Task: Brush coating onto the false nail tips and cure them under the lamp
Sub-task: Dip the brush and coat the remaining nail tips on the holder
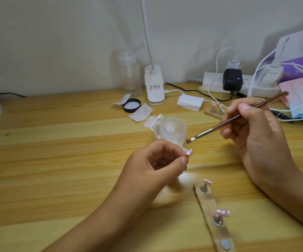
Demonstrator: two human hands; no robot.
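I get just one wide-angle view, from head height: it looks forward and down over the desk (pixel 47 160) to the back wall (pixel 56 33), close above the left grip (pixel 152 166) and right grip (pixel 256 131).

**Setting:** a private room at home, with a desk turned into a small nail-work station.

**Evidence:**
- Pale wooden desk (pixel 56 160) pushed against a plain white wall (pixel 56 33).
- White gooseneck desk lamp (pixel 154 88) standing at the back.
- Power strip (pixel 214 84) along the wall, loaded with a black adapter (pixel 232 80), white chargers and loose cables.
- Clear plastic bottle (pixel 130 73), open clear jar (pixel 173 129), black lid (pixel 131 105) and scattered white wipes (pixel 140 112).
- A long strip stand (pixel 209 200) near the front edge and a wooden block stand (pixel 211 113) further back, each carrying pink false nail tips (pixel 223 212).
- One slim brush (pixel 227 122).
- Far right: a heap (pixel 296 95) of pink, blue and purple items, possibly cloth and bags. It looks like household clutter, not shop stock.
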